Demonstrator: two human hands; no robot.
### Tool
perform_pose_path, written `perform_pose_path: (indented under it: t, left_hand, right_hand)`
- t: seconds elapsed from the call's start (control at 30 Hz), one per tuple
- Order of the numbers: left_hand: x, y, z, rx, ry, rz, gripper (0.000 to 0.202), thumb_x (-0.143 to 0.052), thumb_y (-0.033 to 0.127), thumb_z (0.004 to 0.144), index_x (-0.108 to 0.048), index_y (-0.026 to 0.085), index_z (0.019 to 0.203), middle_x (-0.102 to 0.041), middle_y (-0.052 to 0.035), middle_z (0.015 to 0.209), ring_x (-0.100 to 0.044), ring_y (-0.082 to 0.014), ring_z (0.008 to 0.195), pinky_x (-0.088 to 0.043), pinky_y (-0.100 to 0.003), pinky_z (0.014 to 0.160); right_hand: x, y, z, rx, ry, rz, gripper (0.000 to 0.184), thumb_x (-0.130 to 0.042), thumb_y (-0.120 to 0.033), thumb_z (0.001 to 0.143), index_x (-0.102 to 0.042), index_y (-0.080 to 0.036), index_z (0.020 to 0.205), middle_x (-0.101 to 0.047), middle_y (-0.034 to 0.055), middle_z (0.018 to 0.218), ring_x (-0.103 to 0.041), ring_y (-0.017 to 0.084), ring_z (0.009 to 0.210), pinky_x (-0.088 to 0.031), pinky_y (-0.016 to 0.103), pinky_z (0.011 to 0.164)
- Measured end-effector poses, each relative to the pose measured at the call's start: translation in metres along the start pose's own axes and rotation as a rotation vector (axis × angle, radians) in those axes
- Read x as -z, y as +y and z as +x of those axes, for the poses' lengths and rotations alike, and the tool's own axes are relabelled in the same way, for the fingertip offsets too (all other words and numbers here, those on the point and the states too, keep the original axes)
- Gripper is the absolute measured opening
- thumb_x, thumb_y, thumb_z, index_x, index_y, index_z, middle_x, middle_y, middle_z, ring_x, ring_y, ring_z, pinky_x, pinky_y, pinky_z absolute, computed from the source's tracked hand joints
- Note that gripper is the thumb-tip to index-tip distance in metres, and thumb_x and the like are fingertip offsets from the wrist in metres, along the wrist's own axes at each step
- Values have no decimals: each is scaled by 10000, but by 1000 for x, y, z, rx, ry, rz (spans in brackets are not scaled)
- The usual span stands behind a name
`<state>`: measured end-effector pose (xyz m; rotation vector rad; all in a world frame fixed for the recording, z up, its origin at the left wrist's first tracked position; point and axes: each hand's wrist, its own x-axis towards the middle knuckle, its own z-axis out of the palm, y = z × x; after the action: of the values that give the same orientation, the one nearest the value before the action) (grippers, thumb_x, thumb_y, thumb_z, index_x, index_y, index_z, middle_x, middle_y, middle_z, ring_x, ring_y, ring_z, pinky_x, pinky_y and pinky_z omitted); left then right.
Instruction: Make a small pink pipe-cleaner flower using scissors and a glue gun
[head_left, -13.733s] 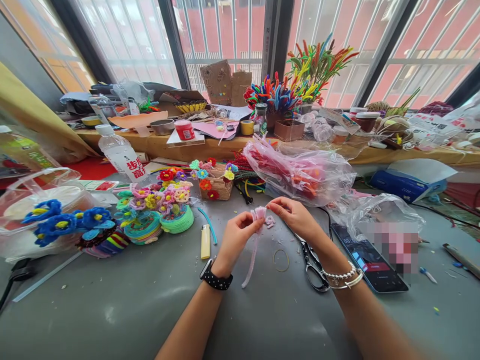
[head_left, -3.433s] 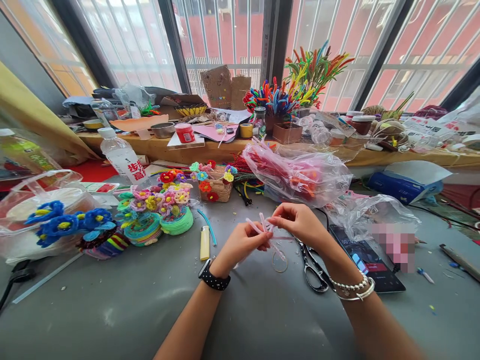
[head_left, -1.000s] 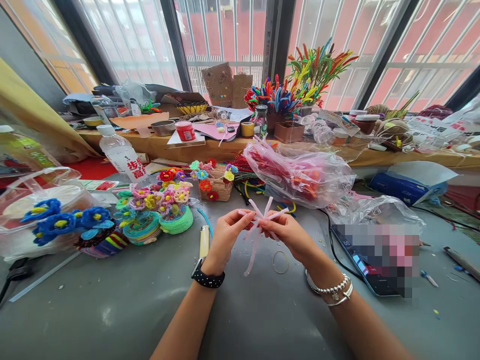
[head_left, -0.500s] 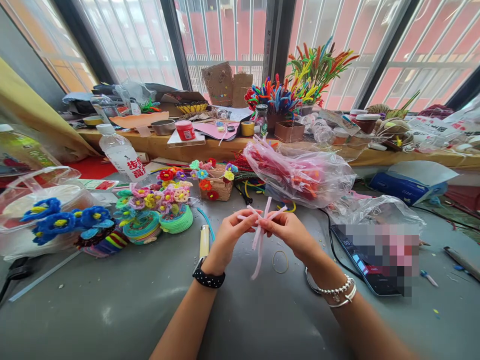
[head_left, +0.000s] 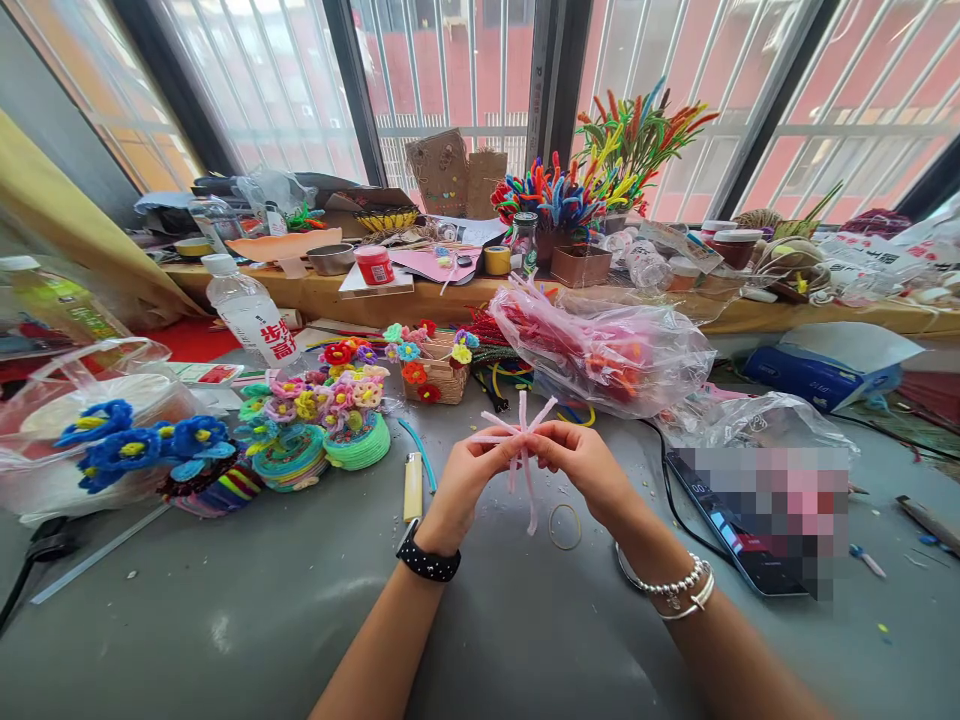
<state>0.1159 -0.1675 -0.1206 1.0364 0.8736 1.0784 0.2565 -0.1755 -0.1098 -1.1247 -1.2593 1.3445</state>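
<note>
Both hands meet above the grey table [head_left: 225, 620] and pinch a small bundle of pale pink pipe cleaners [head_left: 521, 440]. My left hand [head_left: 469, 478], with a black watch at the wrist, grips the bundle from the left. My right hand [head_left: 585, 470], with silver bracelets on the wrist, grips it from the right. Short pink ends fan out upward from the pinch like spokes. One longer pink tail hangs down below the fingers. A yellow rubber band [head_left: 564, 526] lies on the table just under my right hand.
A yellow lighter [head_left: 412, 486] and pipe-cleaner flower pieces [head_left: 330, 420] lie to the left, a small basket of flowers [head_left: 435, 370] and a water bottle [head_left: 251, 320] behind. A plastic bag of pipe cleaners [head_left: 607, 350] sits ahead, a phone [head_left: 720, 520] at right.
The loose pink pieces have been gathered into a crossed bundle with ends fanned out. Both hands lifted it slightly toward the bag; the hanging tail looks shorter. The scissors are now hidden behind my right wrist.
</note>
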Motion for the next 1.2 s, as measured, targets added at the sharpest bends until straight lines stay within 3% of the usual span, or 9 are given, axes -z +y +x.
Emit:
perform_pose_path:
  t: [0.13,0.3,0.43,0.63,0.83,1.07,1.2]
  left_hand:
    - [1,0,1,13,97,-89,174,-676,263,611,-648,121,708,-645,-33,682,-574,-117,639,-446,-225,653]
    - [0,1,1,64,84,-258,119,-658,227,636,-610,130,686,-641,-13,662,-578,-92,617,-453,-196,626]
    - [-1,3,1,106,61,-321,110,-661,197,631,-595,135,694,-642,-8,670,-582,-84,595,-451,-179,589]
    - [-1,2,0,134,83,-329,129,-685,193,600,-595,137,673,-621,14,606,-567,-66,552,-412,-147,508]
    - [-3,3,-1,133,74,-333,133,-697,198,580,-609,132,655,-618,12,612,-553,-69,547,-420,-168,540]
    - [-6,2,-2,118,86,-286,153,-704,218,574,-601,126,639,-625,7,621,-570,-79,579,-429,-181,576]
    - [-6,-3,1,75,83,-243,165,-702,227,583,-601,118,653,-626,4,621,-569,-80,570,-435,-189,575]
  right_hand:
    - [4,0,1,3,-29,-10,235,-648,-342,622,-641,-151,759,-628,17,722,-494,101,604,-371,247,604]
    - [7,3,3,63,-33,74,211,-678,-298,609,-629,-167,767,-635,9,756,-532,109,667,-390,243,636]
    - [6,4,2,108,-1,64,178,-675,-301,616,-633,-161,716,-615,-2,663,-515,103,605,-393,250,605]
    - [5,5,3,150,-33,68,153,-669,-301,622,-630,-176,701,-618,-2,679,-525,113,625,-405,260,616]
    - [5,11,4,281,-32,153,87,-636,-281,665,-615,-198,685,-627,14,787,-554,143,740,-424,278,679]
    - [4,14,6,239,-63,231,144,-648,-282,663,-536,-205,711,-587,-33,648,-542,104,594,-431,259,614]
    - [4,15,6,249,-20,132,140,-632,-291,679,-537,-190,688,-560,-29,616,-531,99,578,-432,245,588]
